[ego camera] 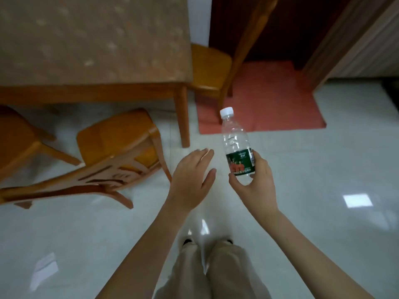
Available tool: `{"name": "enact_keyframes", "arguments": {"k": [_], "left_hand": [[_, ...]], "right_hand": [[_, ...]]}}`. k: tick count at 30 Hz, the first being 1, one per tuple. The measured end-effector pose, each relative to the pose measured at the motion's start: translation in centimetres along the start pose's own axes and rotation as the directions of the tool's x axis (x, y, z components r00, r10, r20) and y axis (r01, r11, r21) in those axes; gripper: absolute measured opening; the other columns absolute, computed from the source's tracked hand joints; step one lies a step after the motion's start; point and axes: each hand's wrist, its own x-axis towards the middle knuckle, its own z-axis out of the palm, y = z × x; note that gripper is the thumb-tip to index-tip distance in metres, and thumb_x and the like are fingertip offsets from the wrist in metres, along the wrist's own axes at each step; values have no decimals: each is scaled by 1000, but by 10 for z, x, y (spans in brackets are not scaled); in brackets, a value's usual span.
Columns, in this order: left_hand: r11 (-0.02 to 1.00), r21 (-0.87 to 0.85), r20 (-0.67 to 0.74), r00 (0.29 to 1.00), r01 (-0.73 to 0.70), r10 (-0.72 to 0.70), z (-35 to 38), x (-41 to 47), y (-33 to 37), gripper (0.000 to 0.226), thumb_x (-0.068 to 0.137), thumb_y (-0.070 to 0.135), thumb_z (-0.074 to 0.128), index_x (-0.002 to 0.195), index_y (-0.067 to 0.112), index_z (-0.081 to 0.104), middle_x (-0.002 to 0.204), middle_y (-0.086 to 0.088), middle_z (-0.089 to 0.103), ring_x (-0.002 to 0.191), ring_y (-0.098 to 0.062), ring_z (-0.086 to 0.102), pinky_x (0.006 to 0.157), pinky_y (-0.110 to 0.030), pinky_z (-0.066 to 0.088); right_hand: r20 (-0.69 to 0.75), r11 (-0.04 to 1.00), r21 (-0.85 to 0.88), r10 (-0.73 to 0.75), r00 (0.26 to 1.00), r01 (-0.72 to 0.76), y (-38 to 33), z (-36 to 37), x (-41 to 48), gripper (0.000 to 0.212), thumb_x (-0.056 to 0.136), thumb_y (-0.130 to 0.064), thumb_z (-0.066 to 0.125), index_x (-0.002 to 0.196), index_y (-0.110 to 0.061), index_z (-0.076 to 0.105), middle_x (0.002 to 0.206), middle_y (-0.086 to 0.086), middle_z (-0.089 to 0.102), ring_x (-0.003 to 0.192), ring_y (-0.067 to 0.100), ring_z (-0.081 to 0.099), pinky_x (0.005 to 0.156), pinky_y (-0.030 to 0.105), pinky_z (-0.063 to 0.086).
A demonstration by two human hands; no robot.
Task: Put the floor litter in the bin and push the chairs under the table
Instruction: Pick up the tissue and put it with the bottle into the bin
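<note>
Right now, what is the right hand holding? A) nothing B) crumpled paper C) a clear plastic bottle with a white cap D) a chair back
C: the right hand grips the clear bottle at its green label, while the left hand is open and holds nothing.

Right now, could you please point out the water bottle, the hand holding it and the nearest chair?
water bottle (239, 161): head view, on its green label.
right hand (260, 186): head view, on its back.
nearest chair (116, 135): head view, on its seat.
</note>
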Motion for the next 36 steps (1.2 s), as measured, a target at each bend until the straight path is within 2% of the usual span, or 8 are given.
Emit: {"name": "enact_keyframes", "arguments": {"k": [5,8,12,16,22,28,32,36], "left_hand": [[994,107,-106,994,20,-9,-75,-27,43,52,97,42,32,142,18,43,144,-2,46,134,-19,39,109,-42,34],[989,136,-164,986,59,-36,-90,-55,48,51,97,42,35,141,18,44,142,-1,49,134,-19,40,112,-41,32],[936,174,-235,936,306,-262,-78,-115,47,53,96,46,33,144,24,39,147,3,44,138,-17,35,117,-36,20],[813,136,-293,807,566,-513,-52,-189,58,52,96,43,38,143,23,41,147,1,44,138,-19,36,116,-32,10],[573,23,-356,542,819,-761,-21,-286,97,53,99,45,33,148,26,31,154,5,32,144,-15,21,115,-23,-2],[396,-79,-472,316,915,-823,-34,-359,128,49,98,39,43,143,21,42,148,2,43,140,-20,33,115,-32,19],[301,-166,-532,171,939,-829,-47,-407,132,47,97,36,47,142,19,44,146,0,45,137,-21,36,113,-33,24],[247,-215,-538,97,945,-837,-54,-461,120,47,97,38,45,141,19,45,145,0,46,136,-20,38,112,-34,28]], "right_hand": [[32,982,56,-182,983,180,-70,-42,-19,64,75,-37,74,132,-32,45,110,-18,53,104,4,53,86,17,46],[101,957,103,-280,955,270,-83,-48,-27,65,74,-35,74,133,-33,46,113,-17,56,108,5,54,88,19,45],[274,944,126,-329,904,305,-75,-44,-41,66,71,-35,74,131,-37,46,113,-19,56,107,3,54,89,27,49],[506,918,137,-388,770,373,-61,-32,-60,63,69,-42,72,125,-44,45,108,-22,56,102,3,55,83,29,52],[692,861,239,-475,544,449,-56,-7,-95,58,73,-33,75,124,-40,48,106,-18,57,100,5,55,79,28,51],[736,839,337,-518,436,427,-79,14,-139,64,75,-27,80,127,-38,45,107,-15,55,98,9,58,76,22,50],[758,819,381,-542,363,428,-98,32,-176,64,76,-26,79,130,-33,47,110,-11,57,100,6,57,81,23,49],[775,814,397,-545,320,424,-117,62,-222,61,76,-26,79,128,-32,49,106,-10,57,97,5,57,78,22,50]]}}
